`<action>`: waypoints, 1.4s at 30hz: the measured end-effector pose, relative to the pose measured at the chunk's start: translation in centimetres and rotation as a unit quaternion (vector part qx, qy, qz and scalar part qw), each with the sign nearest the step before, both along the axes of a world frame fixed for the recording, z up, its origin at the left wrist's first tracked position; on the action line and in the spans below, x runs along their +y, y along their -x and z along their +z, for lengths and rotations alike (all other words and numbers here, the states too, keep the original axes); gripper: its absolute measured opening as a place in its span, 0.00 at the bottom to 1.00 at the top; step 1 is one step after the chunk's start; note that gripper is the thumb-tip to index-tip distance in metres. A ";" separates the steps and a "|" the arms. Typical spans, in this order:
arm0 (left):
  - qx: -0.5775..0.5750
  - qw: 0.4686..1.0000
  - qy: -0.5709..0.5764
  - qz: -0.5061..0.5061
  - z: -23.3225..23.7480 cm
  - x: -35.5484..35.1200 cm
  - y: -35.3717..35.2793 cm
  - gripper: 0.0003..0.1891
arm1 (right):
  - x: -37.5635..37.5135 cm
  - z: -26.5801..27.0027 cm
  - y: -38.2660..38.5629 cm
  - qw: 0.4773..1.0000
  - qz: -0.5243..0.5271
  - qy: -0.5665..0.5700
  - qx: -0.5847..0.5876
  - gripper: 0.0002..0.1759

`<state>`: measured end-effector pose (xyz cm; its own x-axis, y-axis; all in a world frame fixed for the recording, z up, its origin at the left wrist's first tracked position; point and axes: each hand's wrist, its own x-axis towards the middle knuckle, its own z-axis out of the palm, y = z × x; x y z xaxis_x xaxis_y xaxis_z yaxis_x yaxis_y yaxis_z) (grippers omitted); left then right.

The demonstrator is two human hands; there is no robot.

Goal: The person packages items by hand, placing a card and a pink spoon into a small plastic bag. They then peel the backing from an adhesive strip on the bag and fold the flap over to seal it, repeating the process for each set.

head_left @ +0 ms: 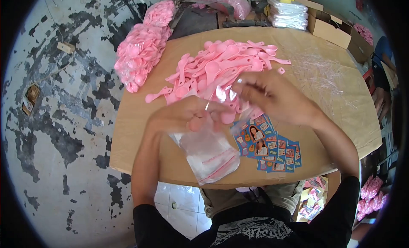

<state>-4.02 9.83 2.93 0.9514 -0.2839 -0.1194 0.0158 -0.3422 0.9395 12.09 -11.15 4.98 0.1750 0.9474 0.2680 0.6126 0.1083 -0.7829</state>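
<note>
My left hand [189,113] is curled, its fingers over a stack of clear plastic bags [213,162] with pink print, near the table's front edge. My right hand [277,96] is raised a little to the right, thumb and fingers pinched on a thin clear plastic bag [226,93] that glints between both hands. Motion blurs the fingers and the bag. Behind my hands lies a heap of pink measuring spoons [213,69]. Blue printed cards [275,147] with photos and guitar pictures lie fanned out below my right hand.
A bulging clear bag of pink spoons [142,52] stands at the table's left edge. Loose clear plastic strips [324,77] lie on the right. Packed plastic sleeves [287,13] and a cardboard box [328,28] stand at the back. Another person's arm [379,101] shows at far right.
</note>
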 end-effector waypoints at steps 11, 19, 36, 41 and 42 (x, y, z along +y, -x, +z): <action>-0.156 0.889 0.292 0.316 -1.6 -3.7 -3.1 0.29 | -1.3 -4.2 -1.6 0.955 0.139 0.101 -0.241 0.33; -0.187 0.880 0.270 0.344 -2.5 -4.8 -3.2 0.19 | -0.1 -4.9 -3.5 0.952 0.144 0.192 -0.191 0.31; -0.221 0.813 0.324 0.430 -2.2 -5.0 -3.3 0.19 | 0.6 -4.4 -1.6 0.991 -0.007 -0.015 0.131 0.16; -0.227 0.852 0.303 0.363 -1.5 -6.1 -3.0 0.26 | 0.3 -4.0 -0.9 0.986 -0.030 0.030 0.162 0.17; -0.223 0.856 0.296 0.361 -1.6 -6.1 -3.0 0.26 | 0.4 -4.1 -1.0 0.990 -0.009 0.012 0.137 0.16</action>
<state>-0.97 3.75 1.36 0.8175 0.5124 0.2630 -0.3832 0.1430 0.9125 13.05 -10.79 0.90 0.2559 0.9487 0.1855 0.3781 0.0784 -0.9224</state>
